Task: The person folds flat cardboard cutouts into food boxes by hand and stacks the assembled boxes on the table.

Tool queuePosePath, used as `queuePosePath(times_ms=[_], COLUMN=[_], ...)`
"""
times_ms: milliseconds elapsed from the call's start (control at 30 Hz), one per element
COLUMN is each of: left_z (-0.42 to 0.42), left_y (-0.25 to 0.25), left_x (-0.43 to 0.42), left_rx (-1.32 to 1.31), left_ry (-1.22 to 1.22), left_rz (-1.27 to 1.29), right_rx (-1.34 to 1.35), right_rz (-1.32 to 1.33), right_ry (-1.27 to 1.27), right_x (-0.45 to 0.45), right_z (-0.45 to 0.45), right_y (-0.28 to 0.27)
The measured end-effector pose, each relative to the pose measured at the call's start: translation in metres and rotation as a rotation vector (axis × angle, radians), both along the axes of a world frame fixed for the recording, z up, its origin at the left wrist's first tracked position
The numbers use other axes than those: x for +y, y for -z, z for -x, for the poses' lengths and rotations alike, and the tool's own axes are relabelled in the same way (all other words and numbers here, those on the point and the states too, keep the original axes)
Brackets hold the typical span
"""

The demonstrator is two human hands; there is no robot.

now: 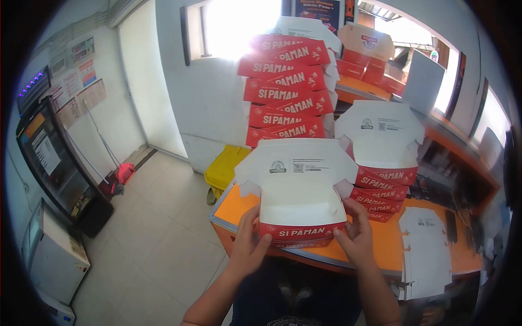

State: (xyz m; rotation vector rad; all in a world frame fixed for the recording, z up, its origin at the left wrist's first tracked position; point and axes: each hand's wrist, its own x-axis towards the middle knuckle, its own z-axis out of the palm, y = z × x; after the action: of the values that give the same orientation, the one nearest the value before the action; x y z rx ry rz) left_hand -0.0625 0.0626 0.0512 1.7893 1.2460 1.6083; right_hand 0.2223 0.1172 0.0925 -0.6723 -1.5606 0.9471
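Note:
A red and white cardboard food box (302,204) marked "SI PAMAN" faces me with its lid raised and its white inside showing. It sits on another red box at the front edge of the orange counter (389,255). My left hand (249,243) grips its left side, thumb on the front corner. On the right side, my right hand (356,232) holds it the same way. A tall stack of red boxes (288,100) stands behind it. To the right is a shorter stack of boxes (380,190), its top one open.
Flat white box blanks (427,250) lie at the counter's right, beside a dark phone-like object (451,225). A yellow bin (225,168) stands left of the counter. Farther left are a black display fridge (60,157), a white freezer (54,255) and a red dustpan (125,173).

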Motion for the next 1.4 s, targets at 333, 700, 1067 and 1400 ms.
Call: queuePosePath(times_ms=[333, 700, 1067, 1400], left_z=[0.007, 0.008, 0.033, 0.056], left_y=[0.014, 0.020, 0.010, -0.017], left_x=[0.008, 0.009, 0.009, 0.029], left_rx=[0.086, -0.088, 0.063, 0.365], left_ry=[-0.070, -0.028, -0.063, 0.006], left_rz=[-0.099, 0.023, -0.088, -0.277], right_rx=[-0.443, -0.526, -0.479, -0.689], right_rz=[-0.148, -0.284, -0.319, -0.455], right_ry=[0.075, 0.119, 0.120, 0.001], right_x=[-0.005, 0.002, 0.012, 0.029], right_z=[-0.010, -0.013, -0.022, -0.038], right_y=[0.011, 0.011, 0.015, -0.009])
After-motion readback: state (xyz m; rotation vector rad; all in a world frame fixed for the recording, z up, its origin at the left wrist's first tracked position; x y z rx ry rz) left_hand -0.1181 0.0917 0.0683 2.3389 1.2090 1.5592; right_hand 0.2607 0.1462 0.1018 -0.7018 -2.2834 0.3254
